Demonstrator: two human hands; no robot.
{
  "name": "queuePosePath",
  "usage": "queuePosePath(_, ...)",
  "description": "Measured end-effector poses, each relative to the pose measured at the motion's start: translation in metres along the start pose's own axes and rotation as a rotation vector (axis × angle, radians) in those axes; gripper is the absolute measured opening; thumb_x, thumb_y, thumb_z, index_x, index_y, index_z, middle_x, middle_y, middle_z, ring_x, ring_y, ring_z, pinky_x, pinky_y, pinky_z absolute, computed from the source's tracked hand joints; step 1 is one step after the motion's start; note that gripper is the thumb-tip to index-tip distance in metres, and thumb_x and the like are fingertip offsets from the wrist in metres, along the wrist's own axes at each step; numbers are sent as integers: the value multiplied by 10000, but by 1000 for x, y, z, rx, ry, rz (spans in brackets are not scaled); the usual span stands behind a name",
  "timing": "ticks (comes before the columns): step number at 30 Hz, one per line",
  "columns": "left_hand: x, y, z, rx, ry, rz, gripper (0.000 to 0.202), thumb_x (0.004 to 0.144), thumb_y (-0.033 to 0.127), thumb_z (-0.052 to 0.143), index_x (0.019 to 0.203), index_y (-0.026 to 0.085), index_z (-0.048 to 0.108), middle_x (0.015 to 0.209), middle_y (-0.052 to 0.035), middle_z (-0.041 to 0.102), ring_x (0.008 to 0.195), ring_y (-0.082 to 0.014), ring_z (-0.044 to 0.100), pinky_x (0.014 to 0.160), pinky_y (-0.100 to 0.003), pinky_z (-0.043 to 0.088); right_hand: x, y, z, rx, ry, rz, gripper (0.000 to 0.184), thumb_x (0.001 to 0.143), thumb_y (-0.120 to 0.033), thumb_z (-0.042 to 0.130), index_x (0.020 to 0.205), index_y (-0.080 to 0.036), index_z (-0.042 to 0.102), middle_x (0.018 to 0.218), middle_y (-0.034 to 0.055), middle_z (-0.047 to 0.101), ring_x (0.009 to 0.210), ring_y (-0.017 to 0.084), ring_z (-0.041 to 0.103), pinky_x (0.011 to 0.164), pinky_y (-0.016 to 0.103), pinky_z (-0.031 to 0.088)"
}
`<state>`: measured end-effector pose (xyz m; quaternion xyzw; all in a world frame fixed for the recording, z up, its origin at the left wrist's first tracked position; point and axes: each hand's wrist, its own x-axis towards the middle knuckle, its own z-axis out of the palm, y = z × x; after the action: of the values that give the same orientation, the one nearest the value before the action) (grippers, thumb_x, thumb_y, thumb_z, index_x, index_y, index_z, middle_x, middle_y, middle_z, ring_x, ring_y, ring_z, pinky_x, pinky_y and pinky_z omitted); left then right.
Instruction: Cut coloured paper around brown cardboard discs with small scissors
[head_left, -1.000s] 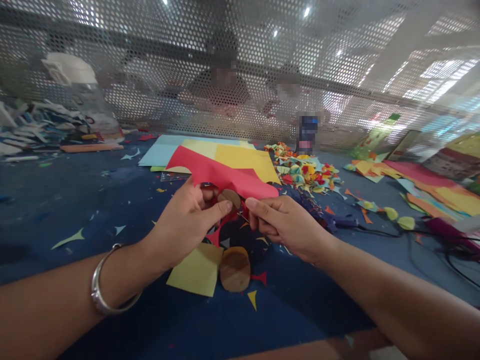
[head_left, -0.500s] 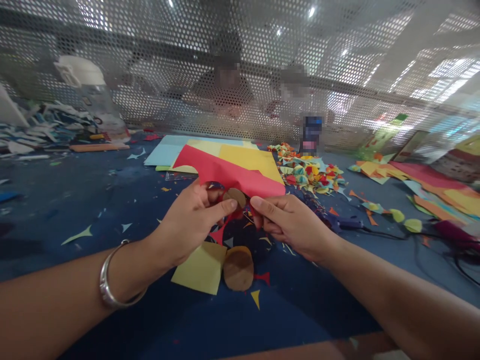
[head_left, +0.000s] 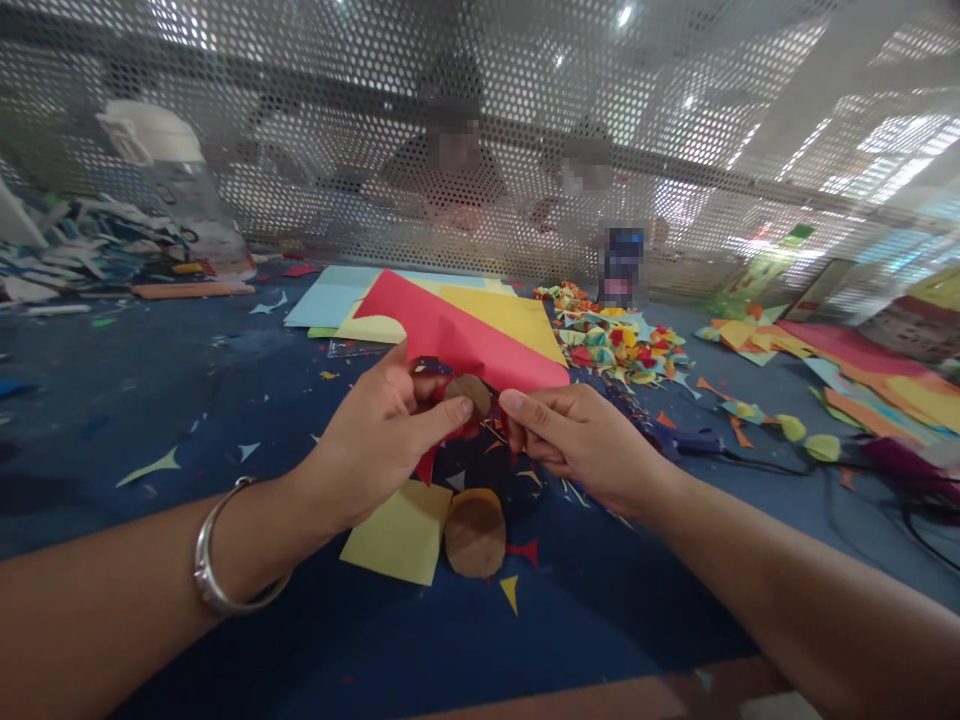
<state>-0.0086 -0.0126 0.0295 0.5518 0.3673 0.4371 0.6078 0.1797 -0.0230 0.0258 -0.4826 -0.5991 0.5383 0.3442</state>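
Note:
In the head view, my left hand [head_left: 397, 412] pinches a small brown cardboard disc [head_left: 466, 394] against a red paper sheet [head_left: 457, 338], thumb on top. The sheet has curved cut-outs along its edge and slants up behind both hands. Close to the disc's right side, my right hand [head_left: 562, 432] is closed, thumb against its curled fingers. A thin dark sliver shows between disc and right thumb; what that hand grips is hidden. On the table below lie a pale yellow square of paper [head_left: 395, 533] and a larger brown disc [head_left: 475, 540] with an orange edge behind it.
Coloured sheets [head_left: 322, 296] lie behind the hands. Right of them sits a pile of folded paper pieces [head_left: 622, 345], with a purple corded tool [head_left: 682, 441] nearer me. A water bottle [head_left: 187, 190] stands back left, before a perforated screen [head_left: 315, 130]. People sit beyond it.
The red sheet has tilted more steeply, its upper left corner rising. A red strip below the disc has shifted up and left. My right thumb stays close to the disc.

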Motion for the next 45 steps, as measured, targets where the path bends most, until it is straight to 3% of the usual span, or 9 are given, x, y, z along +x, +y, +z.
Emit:
queuePosePath(7,-1,3,1,35,9,16,173,672,191,709,802,215,597,673,18,676,653,-155,629,667,-275,532,0,1,-3,-27,-9,-30,544,873,-644,619,615,-168,571,466,-101,255,415,42,182,393,206,144)
queuePosePath(19,2,-8,-4,-45,-53,12,359,706,175,727,1038,202,592,777,2,726,760,-185,699,783,-323,560,2,1,-7,-111,-34,-92,555,883,-648,608,616,-163,582,453,-92,295,415,46,224,410,218,169)
queuePosePath(29,3,-9,-11,39,-35,83,427,766,172,706,1141,201,505,774,25,731,715,-156,691,722,-280,540,3,1,-13,-191,-46,-127,536,904,-633,587,636,-169,578,474,-88,306,433,54,241,424,221,180)
queuePosePath(38,7,-16,-11,-73,10,35,306,723,208,786,982,153,634,840,2,718,727,-118,634,724,-254,512,6,5,-17,-198,-62,-191,515,900,-602,618,630,-166,574,470,-89,313,427,51,250,420,216,193)
queuePosePath(45,6,-14,-9,-142,39,-36,233,683,199,836,850,124,692,776,-6,722,696,-102,627,702,-225,490,8,8,-18,-242,-62,-219,518,941,-589,570,638,-168,586,455,-89,314,415,53,267,420,218,209)
